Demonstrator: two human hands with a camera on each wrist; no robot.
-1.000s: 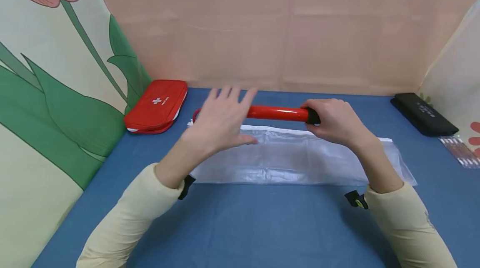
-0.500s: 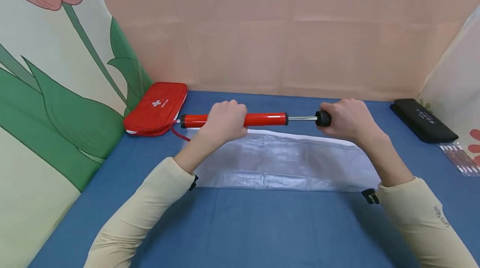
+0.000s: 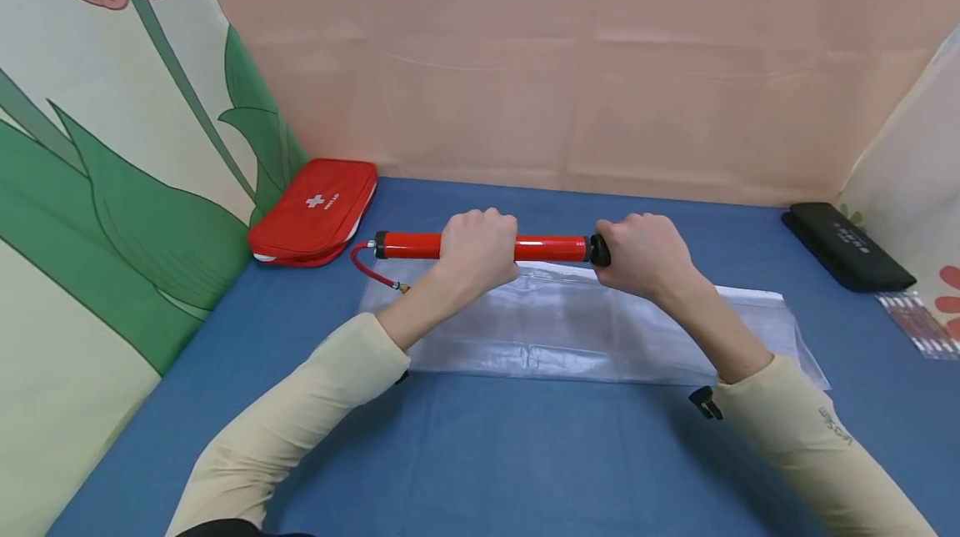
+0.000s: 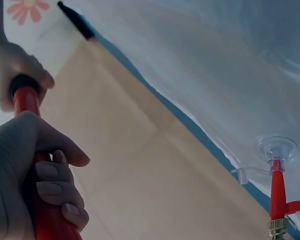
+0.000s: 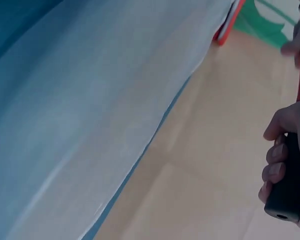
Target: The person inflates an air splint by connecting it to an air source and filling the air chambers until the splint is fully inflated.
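In the head view my left hand (image 3: 480, 249) grips the red barrel of a hand pump (image 3: 551, 248), held level. My right hand (image 3: 643, 258) wraps round its black handle (image 5: 286, 182), which sits right against the barrel's end with no rod showing. A short red hose (image 3: 369, 270) curves from the pump's left end. In the left wrist view a red nozzle (image 4: 278, 195) sits in the clear valve (image 4: 276, 148) of a flat, translucent plastic inflatable (image 3: 562, 345). The inflatable lies on the blue cloth beneath the pump.
A red first aid pouch (image 3: 315, 212) lies at the back left. At the right are a black case (image 3: 847, 245) and a clear pack of slim sticks (image 3: 918, 323). A beige backdrop (image 3: 525, 62) stands behind the blue cloth (image 3: 525, 462).
My left hand, spread open a second ago, has closed round the barrel. The pump's metal rod, out half a second ago, is pushed in, as my right hand moved left.
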